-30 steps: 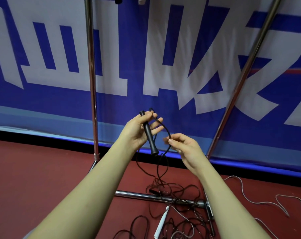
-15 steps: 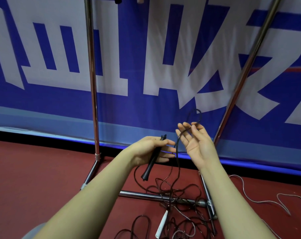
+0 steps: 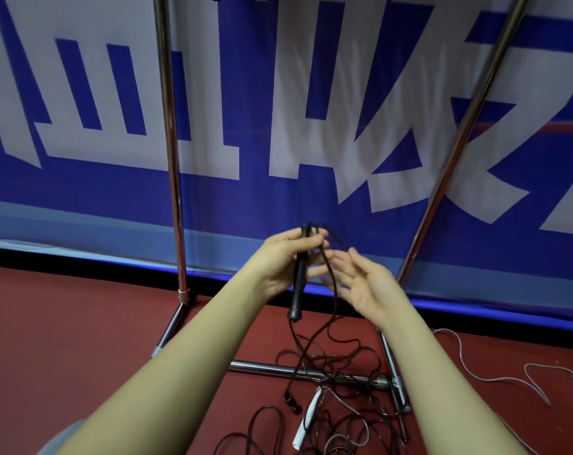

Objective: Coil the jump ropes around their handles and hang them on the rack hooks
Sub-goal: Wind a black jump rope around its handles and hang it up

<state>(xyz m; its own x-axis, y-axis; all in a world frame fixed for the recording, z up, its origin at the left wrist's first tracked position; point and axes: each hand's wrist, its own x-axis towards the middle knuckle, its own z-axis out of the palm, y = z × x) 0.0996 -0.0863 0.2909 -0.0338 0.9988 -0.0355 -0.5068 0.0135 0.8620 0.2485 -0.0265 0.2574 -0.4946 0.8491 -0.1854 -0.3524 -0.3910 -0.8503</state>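
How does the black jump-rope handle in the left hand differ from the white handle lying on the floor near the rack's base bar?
The black jump-rope handle is held roughly upright, off the floor, in the left hand; the white handle lies untouched on the red floor. Black is dark, white pale. Both are slim cylinders with cord attached.

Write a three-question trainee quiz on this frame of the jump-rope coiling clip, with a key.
1. True or false: the left hand grips the black handle with its lower end pointing down.
2. Where does most of the black rope lie?
A. hung on a rack hook
B. loose on the red floor by the rack's base bar
C. wound fully round the handle
3. Fill in: the right hand, fingers straight, is ____ beside the rope strand.

Key
1. True.
2. B.
3. Open.
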